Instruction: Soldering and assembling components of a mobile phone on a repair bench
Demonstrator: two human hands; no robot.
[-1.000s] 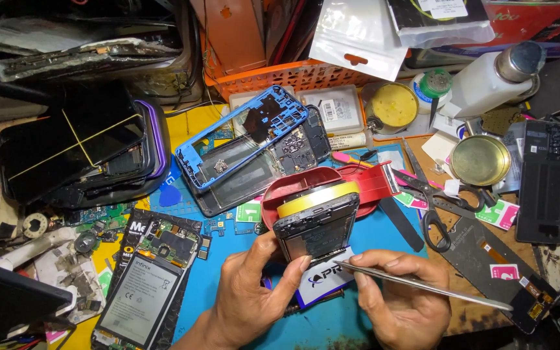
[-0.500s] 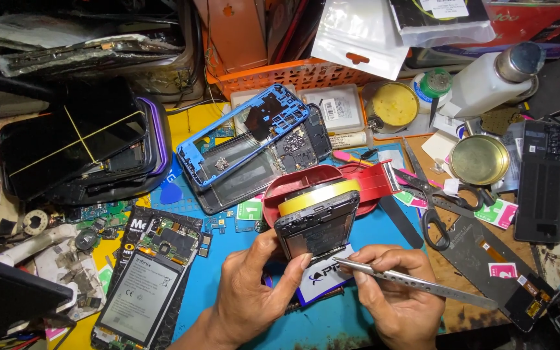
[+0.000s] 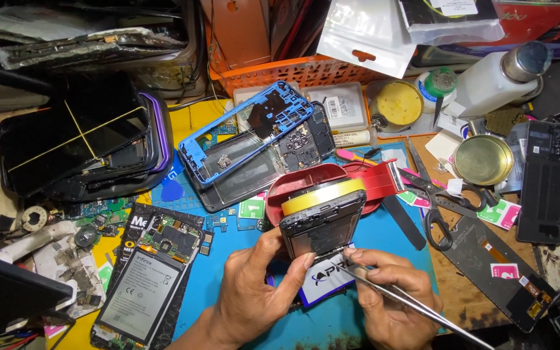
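Note:
My left hand (image 3: 254, 291) grips the lower left edge of a black opened phone (image 3: 322, 223), which leans tilted against a red and yellow tape dispenser (image 3: 332, 188). My right hand (image 3: 390, 301) holds metal tweezers (image 3: 416, 304), and their tip touches the phone's bottom edge near a white printed card (image 3: 325, 282) lying under it. Both hands rest on a blue work mat (image 3: 241, 285).
A phone with exposed battery (image 3: 147, 285) lies left of my hands. A blue phone frame (image 3: 247, 133) over a grey chassis sits behind. Stacked phones with a rubber band (image 3: 79, 139) are at far left. Scissors (image 3: 435, 194), a round tin (image 3: 483, 159), a white bottle (image 3: 494, 78) and an orange basket (image 3: 293, 68) stand at right and back.
The tweezers' tip has moved left and up to the phone's bottom edge. My left hand keeps its grip on the phone.

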